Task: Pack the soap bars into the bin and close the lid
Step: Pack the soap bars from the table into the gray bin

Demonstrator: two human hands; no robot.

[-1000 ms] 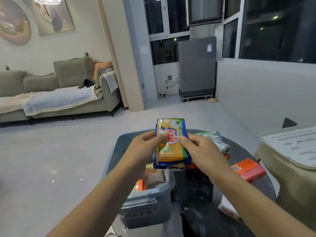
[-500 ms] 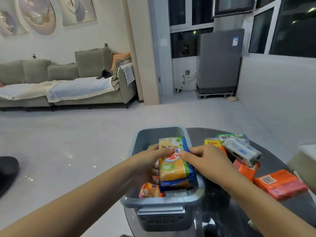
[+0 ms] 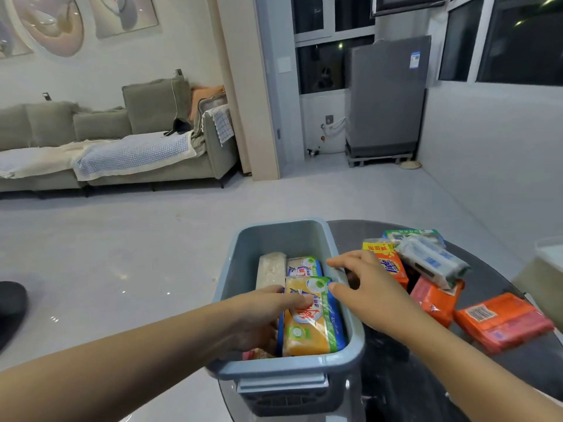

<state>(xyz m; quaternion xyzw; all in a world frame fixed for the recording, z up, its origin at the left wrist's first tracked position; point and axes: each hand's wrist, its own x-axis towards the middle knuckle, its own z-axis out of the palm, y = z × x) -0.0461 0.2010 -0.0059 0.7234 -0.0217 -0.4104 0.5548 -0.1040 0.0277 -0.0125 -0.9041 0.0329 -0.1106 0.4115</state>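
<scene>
soap bar, glossy wrapped block, in grey plastic bin; left fingers seemingly touching.

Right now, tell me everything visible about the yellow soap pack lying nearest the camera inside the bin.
The yellow soap pack is a rectangular bar in glossy clear wrap with blue and green edges and a red-and-white logo. It lies flat, label up, lengthwise along the right wall of the grey-blue bin, at the near end. The left hand has its fingertips on the pack's left edge; the right hand hovers at the right rim, thumb close to the pack.
</scene>
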